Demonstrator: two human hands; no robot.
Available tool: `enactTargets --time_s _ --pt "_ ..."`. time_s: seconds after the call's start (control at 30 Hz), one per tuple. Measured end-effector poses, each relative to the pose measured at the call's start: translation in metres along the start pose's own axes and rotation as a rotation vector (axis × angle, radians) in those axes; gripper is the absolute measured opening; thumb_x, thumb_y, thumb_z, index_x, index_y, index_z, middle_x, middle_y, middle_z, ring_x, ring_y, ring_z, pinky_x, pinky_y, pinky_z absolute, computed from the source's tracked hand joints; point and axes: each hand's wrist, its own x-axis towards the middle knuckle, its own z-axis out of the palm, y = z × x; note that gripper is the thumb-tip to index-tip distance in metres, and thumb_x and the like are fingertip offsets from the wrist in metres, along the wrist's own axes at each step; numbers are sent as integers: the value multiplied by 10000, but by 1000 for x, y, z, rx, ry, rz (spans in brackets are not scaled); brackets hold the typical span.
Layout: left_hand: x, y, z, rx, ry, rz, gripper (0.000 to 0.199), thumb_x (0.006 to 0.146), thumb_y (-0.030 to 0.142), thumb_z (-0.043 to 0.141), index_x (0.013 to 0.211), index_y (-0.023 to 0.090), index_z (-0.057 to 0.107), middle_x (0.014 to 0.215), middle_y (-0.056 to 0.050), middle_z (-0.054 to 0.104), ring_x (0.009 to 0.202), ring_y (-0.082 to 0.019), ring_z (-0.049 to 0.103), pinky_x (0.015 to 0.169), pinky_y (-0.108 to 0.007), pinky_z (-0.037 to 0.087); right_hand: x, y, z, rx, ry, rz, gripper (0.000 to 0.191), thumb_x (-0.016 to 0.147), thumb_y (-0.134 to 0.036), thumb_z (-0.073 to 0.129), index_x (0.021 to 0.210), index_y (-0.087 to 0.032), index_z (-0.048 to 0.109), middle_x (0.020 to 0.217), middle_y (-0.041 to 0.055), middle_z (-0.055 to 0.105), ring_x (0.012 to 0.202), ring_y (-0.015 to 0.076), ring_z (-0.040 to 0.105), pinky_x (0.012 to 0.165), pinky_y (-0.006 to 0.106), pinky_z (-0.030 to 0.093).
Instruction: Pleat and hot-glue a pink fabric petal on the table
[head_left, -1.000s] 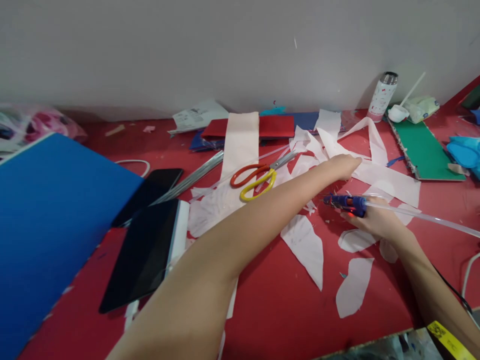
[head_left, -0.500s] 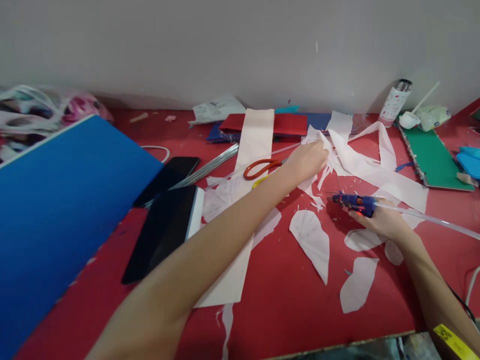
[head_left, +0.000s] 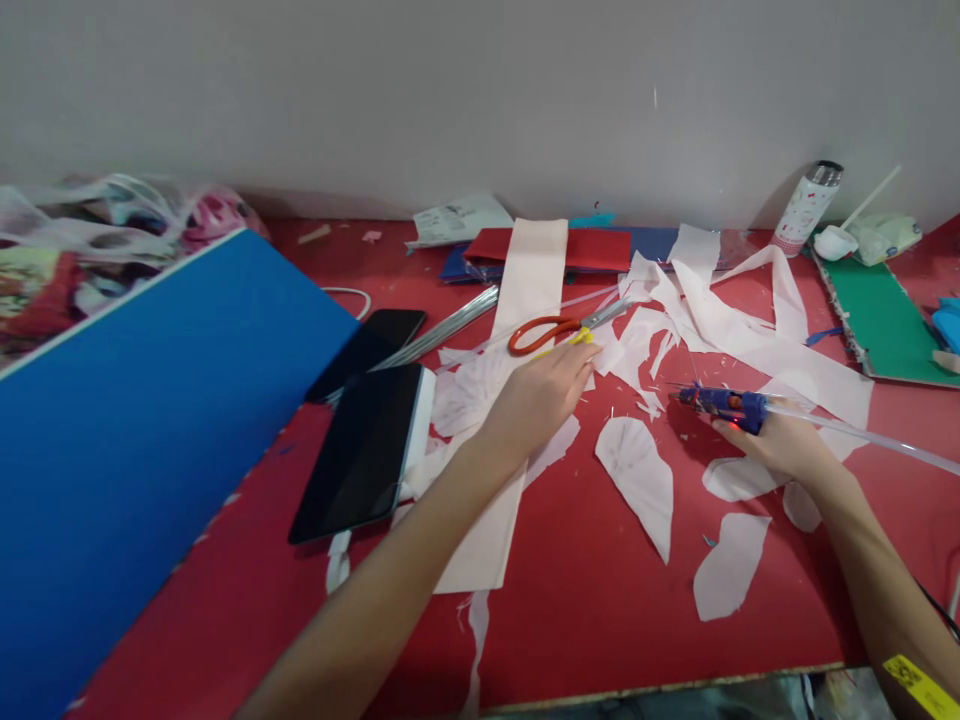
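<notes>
My left hand (head_left: 541,392) is low over the cream fabric strip (head_left: 534,262), its fingertips beside a yellow item (head_left: 582,336) just below the scissors; whether anything is between the fingers is hidden. The orange-handled scissors (head_left: 564,328) lie with blades pointing right, toward crumpled white fabric scraps (head_left: 646,335). On the right, my right hand (head_left: 784,445) is wrapped round a blue glue gun (head_left: 724,402), with its nozzle pointing left and a clear glue stick (head_left: 862,433) trailing out behind. Between my hands lies a white petal-shaped fabric piece (head_left: 637,475), and another cut piece (head_left: 729,567) is nearer the front edge.
A large blue board (head_left: 172,430) fills the left side, beside a black tablet (head_left: 360,450) and a dark phone-like slab (head_left: 375,345). Along the back are red folded material (head_left: 598,250), a white bottle (head_left: 807,210) and a green board (head_left: 892,315).
My left hand has moved from the white scraps back toward me and left, uncovering the scissor blades. My right hand still holds the glue gun. The view has shifted slightly left.
</notes>
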Motion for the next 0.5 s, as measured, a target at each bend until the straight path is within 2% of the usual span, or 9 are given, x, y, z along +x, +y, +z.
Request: enactTargets --time_s 0.1,0.2,0.4,0.5 --pt "-17 5 -1 -61 -17 -146 192 929 276 373 922 169 532 873 -54 662 788 -170 634 672 -268 476 0 0 -1 -2 -30 15 416 835 -528 436 856 -217 712 671 59 668 589 198 597 538 284 386" --pt "-29 6 -1 -124 -52 -224 176 919 295 386 878 183 515 787 -21 647 692 -147 620 624 -245 458 -1 0 -1 10 -35 19 402 837 -517 439 910 -231 712 717 57 684 631 201 612 560 282 397" --pt "-34 0 0 -138 -104 -303 179 901 274 383 837 183 524 763 -19 632 714 -154 609 658 -251 441 -2 0 0 -12 -22 68 401 808 -544 472 805 -218 706 641 51 658 585 202 603 532 278 394" --pt "-33 1 -1 -137 -154 -330 204 905 285 383 801 177 521 743 -18 616 702 -154 590 641 -249 423 -2 0 0 -14 -23 61 389 807 -533 478 827 -218 706 645 50 662 594 208 611 527 279 391"
